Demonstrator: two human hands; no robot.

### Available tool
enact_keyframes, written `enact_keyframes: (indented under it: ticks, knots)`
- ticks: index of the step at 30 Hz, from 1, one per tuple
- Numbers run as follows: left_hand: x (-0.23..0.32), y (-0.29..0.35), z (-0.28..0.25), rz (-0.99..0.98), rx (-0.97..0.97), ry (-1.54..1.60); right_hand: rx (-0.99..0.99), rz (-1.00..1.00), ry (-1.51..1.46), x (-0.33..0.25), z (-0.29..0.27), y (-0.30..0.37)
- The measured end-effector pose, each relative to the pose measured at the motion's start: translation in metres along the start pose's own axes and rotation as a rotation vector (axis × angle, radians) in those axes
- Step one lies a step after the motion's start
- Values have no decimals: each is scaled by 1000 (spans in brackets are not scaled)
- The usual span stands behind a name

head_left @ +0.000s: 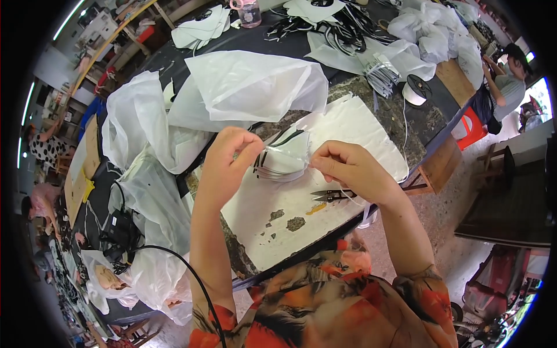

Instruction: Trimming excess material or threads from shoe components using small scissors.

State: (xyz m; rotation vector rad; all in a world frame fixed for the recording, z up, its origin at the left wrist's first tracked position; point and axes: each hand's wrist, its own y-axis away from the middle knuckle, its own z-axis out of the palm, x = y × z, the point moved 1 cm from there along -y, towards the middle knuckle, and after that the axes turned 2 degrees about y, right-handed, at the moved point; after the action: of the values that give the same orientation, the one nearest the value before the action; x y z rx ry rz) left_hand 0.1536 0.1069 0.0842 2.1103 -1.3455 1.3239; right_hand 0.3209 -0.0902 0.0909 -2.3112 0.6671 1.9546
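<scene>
Over a white sheet, my left hand (229, 165) and my right hand (351, 168) are both closed in a pinch. A thin whitish strand (285, 155) seems to run between their fingertips, faint against what lies behind it. Directly below it is a small stack of white flat pieces (283, 168) with black strips along their edges. Dark thread snips (332, 196) lie beside my right wrist, and a yellow-brown sliver (316, 209) is just left of them. White string (358, 200) hangs by my right wrist.
Translucent plastic bags (255, 84) cover the far side and left of the table. A spool of white string (415, 91) stands at the right near a bundle of grey strips (382, 76). A black cable (191, 269) crosses by my left forearm. A person (510, 87) sits at far right.
</scene>
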Motion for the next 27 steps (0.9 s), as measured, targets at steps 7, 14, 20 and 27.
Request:
enact_keyframes:
  ticks: [7, 14, 20, 27]
  knots:
    - [-57, -26, 9, -447, -140, 384, -92, 298, -195, 43, 3, -19]
    - [-59, -34, 21, -655, -392, 332, -72, 485, -219, 52, 7, -38]
    - [-65, -33, 19, -662, -464, 350, -27, 472, -406, 55, 19, -36]
    - [-71, -26, 21, -574, -529, 408, -73, 453, -558, 70, 21, -36]
